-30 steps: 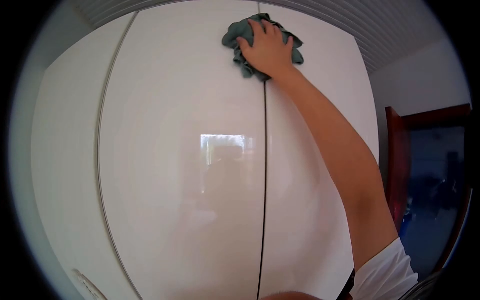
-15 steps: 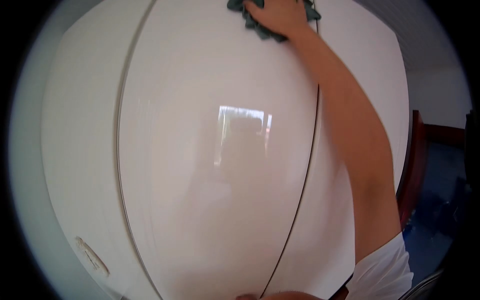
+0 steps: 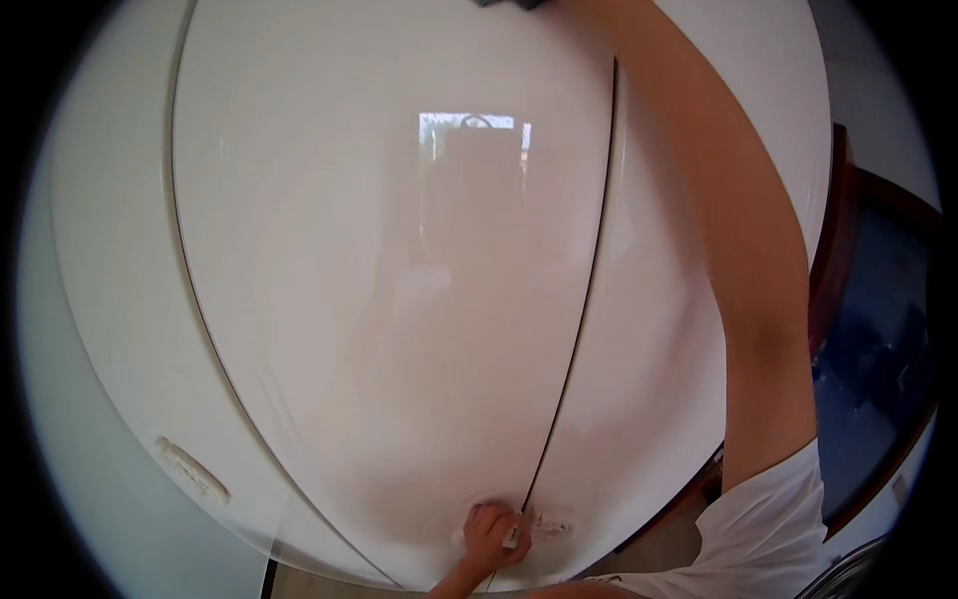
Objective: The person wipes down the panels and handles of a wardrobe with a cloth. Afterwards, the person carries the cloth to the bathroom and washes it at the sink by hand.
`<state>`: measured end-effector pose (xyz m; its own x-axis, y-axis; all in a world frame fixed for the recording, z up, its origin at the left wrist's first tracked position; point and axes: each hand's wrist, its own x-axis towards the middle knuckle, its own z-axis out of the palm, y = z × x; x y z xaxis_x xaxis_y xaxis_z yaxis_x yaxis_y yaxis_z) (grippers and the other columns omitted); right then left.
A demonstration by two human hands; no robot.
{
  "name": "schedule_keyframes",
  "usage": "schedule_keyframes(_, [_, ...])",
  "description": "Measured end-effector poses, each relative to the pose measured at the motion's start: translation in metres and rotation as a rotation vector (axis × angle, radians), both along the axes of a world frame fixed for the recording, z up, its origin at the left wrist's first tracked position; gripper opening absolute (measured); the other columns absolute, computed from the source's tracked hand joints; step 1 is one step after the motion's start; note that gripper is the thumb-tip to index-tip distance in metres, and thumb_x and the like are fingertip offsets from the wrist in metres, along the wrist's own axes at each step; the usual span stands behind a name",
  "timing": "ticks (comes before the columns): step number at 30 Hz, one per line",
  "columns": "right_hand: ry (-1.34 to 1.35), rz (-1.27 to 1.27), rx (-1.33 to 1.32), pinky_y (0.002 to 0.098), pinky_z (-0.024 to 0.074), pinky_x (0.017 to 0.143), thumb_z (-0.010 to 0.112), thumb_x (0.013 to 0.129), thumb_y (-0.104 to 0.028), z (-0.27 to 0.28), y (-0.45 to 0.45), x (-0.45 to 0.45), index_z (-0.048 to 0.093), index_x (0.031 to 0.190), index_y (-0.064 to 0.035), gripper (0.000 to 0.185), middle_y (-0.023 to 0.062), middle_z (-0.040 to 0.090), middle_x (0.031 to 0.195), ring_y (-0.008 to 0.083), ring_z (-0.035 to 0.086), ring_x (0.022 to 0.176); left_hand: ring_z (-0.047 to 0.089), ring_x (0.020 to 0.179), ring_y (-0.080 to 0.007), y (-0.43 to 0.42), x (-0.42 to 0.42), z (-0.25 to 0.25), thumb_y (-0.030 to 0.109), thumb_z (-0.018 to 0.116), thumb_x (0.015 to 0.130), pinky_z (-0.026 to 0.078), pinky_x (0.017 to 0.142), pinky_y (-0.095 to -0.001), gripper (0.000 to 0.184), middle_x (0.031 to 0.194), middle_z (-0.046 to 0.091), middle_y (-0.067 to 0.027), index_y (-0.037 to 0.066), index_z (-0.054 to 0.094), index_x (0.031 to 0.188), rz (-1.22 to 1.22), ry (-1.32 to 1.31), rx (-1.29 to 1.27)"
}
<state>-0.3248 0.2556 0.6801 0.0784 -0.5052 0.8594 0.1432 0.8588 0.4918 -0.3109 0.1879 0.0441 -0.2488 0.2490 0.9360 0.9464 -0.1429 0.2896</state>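
Glossy white panels (image 3: pixel 399 329) with dark vertical seams fill most of the view. My right arm reaches up across the right panel, and my right hand is out of frame beyond the top edge. A bit of the dark green cloth (image 3: pixel 507 3) shows there. Low down, my left hand (image 3: pixel 491 534) has its fingers curled round a pale handle (image 3: pixel 514 536) beside the right seam. Just right of that seam is another ornate handle (image 3: pixel 552 525).
An ornate handle (image 3: pixel 192 470) sits on the left panel. At the right stands a dark red door frame (image 3: pixel 841 235) with a dark blue area beyond. A pale wall (image 3: pixel 90 439) borders the left side.
The view has tilted down, so the right hand and most of the cloth have left the top of the frame. My left hand has come into view at the handle.
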Motion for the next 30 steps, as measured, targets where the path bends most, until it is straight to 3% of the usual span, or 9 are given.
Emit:
schedule_keyframes(2, [-0.133, -0.038, -0.086, 0.0461, 0.0566, 0.078, 0.074, 0.082, -0.031, -0.031, 0.007, 0.004, 0.074, 0.093, -0.0036, 0.029, 0.0176, 0.071, 0.089, 0.0342, 0.071, 0.085, 0.062, 0.078, -0.0276, 0.0, 0.005, 0.004, 0.009, 0.077, 0.066, 0.047, 0.072, -0.0408, 0.03, 0.091, 0.062, -0.0057, 0.012, 0.067, 0.095, -0.021, -0.024, -0.005])
schedule_keyframes(3, [0.221, 0.083, 0.148, 0.0459, 0.0571, 0.08, 0.074, 0.083, -0.032, -0.049, 0.021, -0.007, 0.074, 0.102, -0.0025, 0.035, 0.0187, 0.071, 0.091, 0.0363, 0.07, 0.086, 0.062, 0.079, -0.028, -0.001, 0.007, 0.007, 0.008, 0.077, 0.066, 0.048, 0.072, -0.0416, 0.031, 0.091, 0.062, -0.0061, 0.012, 0.067, 0.095, -0.033, -0.037, 0.004])
schedule_keyframes(5, [0.557, 0.23, 0.358, 0.0457, 0.0576, 0.082, 0.074, 0.083, -0.032, -0.088, 0.027, -0.011, 0.073, 0.11, -0.0014, 0.041, 0.0197, 0.071, 0.093, 0.0384, 0.07, 0.086, 0.062, 0.08, -0.0288, 0.0, 0.012, 0.011, 0.006, 0.076, 0.065, 0.048, 0.073, -0.0419, 0.032, 0.092, 0.062, -0.0076, 0.011, 0.067, 0.096, -0.016, -0.054, -0.006])
schedule_keyframes(8, [0.104, 0.053, 0.041, 0.0454, 0.058, 0.085, 0.073, 0.085, -0.03, -0.147, 0.026, 0.012, 0.072, 0.12, -0.0018, 0.045, 0.0219, 0.074, 0.096, 0.0402, 0.071, 0.089, 0.062, 0.082, -0.0297, 0.004, 0.029, 0.03, 0.005, 0.075, 0.065, 0.049, 0.076, -0.0425, 0.033, 0.095, 0.062, -0.0093, 0.01, 0.067, 0.096, -0.013, -0.026, -0.033])
schedule_keyframes(10, [0.023, -0.063, -0.03, 0.0794, 0.0246, 0.11, 0.075, 0.083, -0.047, -0.182, 0.031, 0.012, 0.054, 0.151, -0.0228, 0.075, 0.0124, 0.052, 0.148, 0.0364, 0.044, 0.14, 0.062, 0.087, -0.0298, 0.008, 0.035, 0.035, 0.004, 0.075, 0.067, 0.048, 0.079, -0.0424, 0.034, 0.1, 0.063, -0.01, 0.01, 0.067, 0.099, -0.016, -0.034, -0.03])
schedule_keyframes(15, [-0.419, -0.155, -0.176, 0.0823, 0.0283, 0.1, 0.083, 0.074, -0.047, -0.316, 0.017, 0.05, 0.052, 0.155, -0.0373, 0.088, 0.0095, 0.052, 0.133, 0.0398, 0.048, 0.124, 0.062, 0.114, -0.0345, -0.005, 0.064, 0.018, 0.007, 0.077, 0.072, 0.045, 0.1, -0.0526, 0.035, 0.121, 0.063, -0.0122, 0.01, 0.066, 0.106, 0.036, -0.146, -0.139])
schedule_keyframes(20, [-0.503, -0.168, -0.064, 0.0698, 0.0357, 0.095, 0.081, 0.075, -0.043, -0.452, 0.027, 0.049, 0.063, 0.145, -0.0404, 0.072, 0.0013, 0.053, 0.116, 0.0287, 0.05, 0.111, 0.051, 0.139, -0.0409, -0.03, 0.076, -0.015, 0.01, 0.077, 0.077, 0.034, 0.115, -0.0653, 0.039, 0.14, 0.057, -0.0164, 0.008, 0.064, 0.114, 0.027, -0.216, -0.177])
schedule_keyframes(24, [-0.464, -0.129, 0.038, 0.0583, 0.0361, 0.097, 0.071, 0.084, -0.031, -0.483, 0.038, 0.053, 0.073, 0.132, -0.0408, 0.049, -0.0027, 0.054, 0.105, 0.0222, 0.052, 0.102, 0.047, 0.142, -0.0447, -0.048, 0.075, -0.025, 0.008, 0.075, 0.079, 0.035, 0.118, -0.0607, 0.047, 0.149, 0.051, -0.021, 0.006, 0.062, 0.123, 0.049, -0.28, -0.235])
schedule_keyframes(30, [-0.454, -0.102, 0.026, 0.059, 0.0321, 0.105, 0.074, 0.082, -0.031, -0.507, 0.041, 0.05, 0.075, 0.129, -0.0393, 0.047, -0.0009, 0.054, 0.103, 0.0227, 0.055, 0.1, 0.041, 0.148, -0.0448, -0.064, 0.078, -0.029, 0.007, 0.073, 0.083, 0.035, 0.12, -0.056, 0.054, 0.16, 0.043, -0.0226, 0.003, 0.058, 0.136, 0.021, -0.342, -0.288])
